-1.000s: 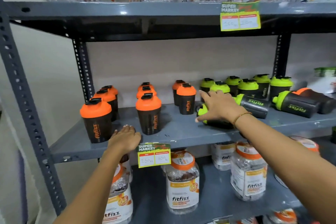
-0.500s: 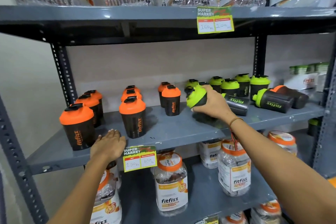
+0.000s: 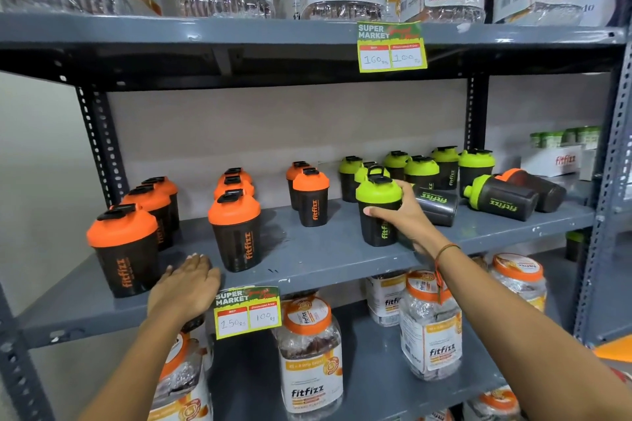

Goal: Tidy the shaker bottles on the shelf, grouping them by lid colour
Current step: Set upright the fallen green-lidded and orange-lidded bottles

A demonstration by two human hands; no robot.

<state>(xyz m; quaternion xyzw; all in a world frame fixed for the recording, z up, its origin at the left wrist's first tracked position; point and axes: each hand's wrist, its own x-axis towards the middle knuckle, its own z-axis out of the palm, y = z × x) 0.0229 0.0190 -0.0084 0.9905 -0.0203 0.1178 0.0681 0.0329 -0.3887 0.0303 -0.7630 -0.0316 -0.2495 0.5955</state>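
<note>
Step in hand, as judged: standing a green-lidded black plastic shaker bottle (image 3: 379, 212) upright at the front of the green group on the grey metal shelf (image 3: 325, 253). Right hand (image 3: 405, 215) wraps the bottle's body, fingers (image 3: 376, 212) curled around it below the lid; its base appears to rest on the shelf. Left hand (image 3: 186, 287) lies flat on the shelf's front edge, fingers extended and holding nothing, between two orange-lidded black shaker bottles (image 3: 236, 229). Orange lids stand in three files at left, green lids in a cluster at right. Three bottles lie on their sides behind the right hand: a black one (image 3: 436, 203) whose lid is hidden, a green-lidded one (image 3: 499, 202) and an orange-lidded one (image 3: 537, 188). Next move probably calls for releasing the upright bottle, then righting these and carrying the orange-lidded one left
</note>
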